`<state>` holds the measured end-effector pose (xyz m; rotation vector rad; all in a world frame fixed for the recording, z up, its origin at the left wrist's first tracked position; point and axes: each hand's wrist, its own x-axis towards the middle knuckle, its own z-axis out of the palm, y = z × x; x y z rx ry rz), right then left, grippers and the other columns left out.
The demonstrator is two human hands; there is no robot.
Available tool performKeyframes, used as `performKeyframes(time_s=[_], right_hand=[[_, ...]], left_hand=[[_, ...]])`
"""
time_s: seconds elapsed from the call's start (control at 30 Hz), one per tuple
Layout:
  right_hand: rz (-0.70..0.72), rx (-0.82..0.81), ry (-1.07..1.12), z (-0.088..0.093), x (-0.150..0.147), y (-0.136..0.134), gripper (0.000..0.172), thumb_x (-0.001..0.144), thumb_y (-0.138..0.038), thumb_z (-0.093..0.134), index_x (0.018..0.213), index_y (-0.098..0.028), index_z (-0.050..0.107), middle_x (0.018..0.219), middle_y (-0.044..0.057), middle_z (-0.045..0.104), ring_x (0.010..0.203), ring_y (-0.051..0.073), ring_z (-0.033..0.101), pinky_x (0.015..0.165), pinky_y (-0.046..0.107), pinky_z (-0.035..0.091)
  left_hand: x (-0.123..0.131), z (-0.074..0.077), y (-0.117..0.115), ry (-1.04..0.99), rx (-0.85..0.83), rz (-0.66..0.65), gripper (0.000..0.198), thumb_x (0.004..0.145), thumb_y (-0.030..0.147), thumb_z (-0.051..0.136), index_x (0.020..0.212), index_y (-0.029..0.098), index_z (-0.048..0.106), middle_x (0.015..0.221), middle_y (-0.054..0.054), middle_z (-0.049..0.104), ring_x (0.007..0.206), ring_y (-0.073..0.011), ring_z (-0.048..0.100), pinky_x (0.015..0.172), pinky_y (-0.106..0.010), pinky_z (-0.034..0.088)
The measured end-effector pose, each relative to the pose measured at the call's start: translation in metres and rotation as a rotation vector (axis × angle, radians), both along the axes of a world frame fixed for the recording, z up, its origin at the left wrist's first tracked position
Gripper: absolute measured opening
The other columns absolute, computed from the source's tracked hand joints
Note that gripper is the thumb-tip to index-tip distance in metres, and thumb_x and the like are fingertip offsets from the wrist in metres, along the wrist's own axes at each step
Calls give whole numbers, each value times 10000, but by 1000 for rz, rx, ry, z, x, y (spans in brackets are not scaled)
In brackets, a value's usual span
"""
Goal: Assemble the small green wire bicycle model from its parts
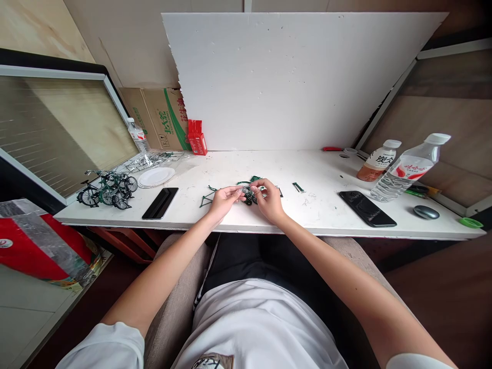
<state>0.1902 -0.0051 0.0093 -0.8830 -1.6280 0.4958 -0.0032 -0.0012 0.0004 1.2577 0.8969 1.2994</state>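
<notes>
My left hand [226,200] is closed in a pinch above the front middle of the table, with its fingertips pointing right. Facing it, my right hand [268,201] is also pinched, thumb against forefinger. What the fingertips hold is too small to make out. Small black wheels [249,197] of a model bicycle lie between and below the hands, partly hidden by the fingers. Thin green frame pieces [207,199] show to the left of my left hand. Another green part [255,179] sits just behind my right hand. A short dark green strip [298,187] lies farther right.
Small model bicycles [109,189] stand bunched at the left, near white plates [156,177] and a phone [160,203]. To the right are another phone [367,208], a drink bottle [378,161], a water bottle [411,166] and a mouse [426,212]. A white board [307,82] stands behind.
</notes>
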Motion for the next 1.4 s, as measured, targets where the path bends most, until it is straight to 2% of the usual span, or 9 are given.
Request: performKeyframes(time_s=[0.17, 0.37, 0.63, 1.03, 1.2, 1.4], right_hand=[[2, 2, -35, -1, 1, 2, 343, 1065, -560, 601, 996, -245, 718, 1023, 79, 763, 909, 244, 683, 795, 399, 559], [18, -23, -72, -5, 2, 6, 351, 1064, -561, 603, 999, -239, 725, 1054, 84, 761, 922, 237, 673, 731, 363, 533], [-16, 1, -109, -5, 1, 6, 314, 1077, -516, 605, 996, -241, 734, 1081, 90, 765, 974, 247, 666, 758, 374, 521], [-56, -8, -130, -6, 3, 5, 231, 1036, -447, 682, 970, -272, 817, 1017, 92, 780, 1023, 286, 657, 711, 392, 522], [-39, -13, -123, -5, 2, 4, 200, 1024, -419, 700, 967, -277, 827, 1016, 82, 797, 1018, 284, 660, 709, 393, 521], [-38, -29, -130, -5, 2, 4, 271, 1028, -496, 688, 965, -273, 828, 1016, 91, 797, 1010, 284, 660, 716, 399, 521]], left_hand=[[-2, -5, 4, -11, 10, 36, 451, 890, 401, 879, 1240, 134, 779, 1076, -142, 826, 932, -231, 788, 932, -381, 566], [-2, -8, 7, 28, 37, 43, 396, 947, 366, 819, 1257, 125, 768, 1059, -133, 809, 874, -183, 755, 855, -332, 566], [0, -9, 6, 105, 95, -27, 318, 983, 279, 738, 1255, 123, 794, 1051, -137, 814, 850, -167, 720, 807, -302, 543], [-1, -8, 9, 12, 17, -79, 305, 941, 186, 680, 1203, 107, 816, 1008, -133, 817, 838, -184, 749, 838, -325, 560], [0, -6, 7, -42, -14, -94, 271, 949, 256, 698, 1114, 81, 824, 940, -140, 812, 856, -227, 775, 885, -379, 593], [3, -7, 6, 19, 23, -63, 298, 961, 336, 773, 1130, 94, 809, 955, -124, 810, 861, -212, 774, 903, -383, 616]])
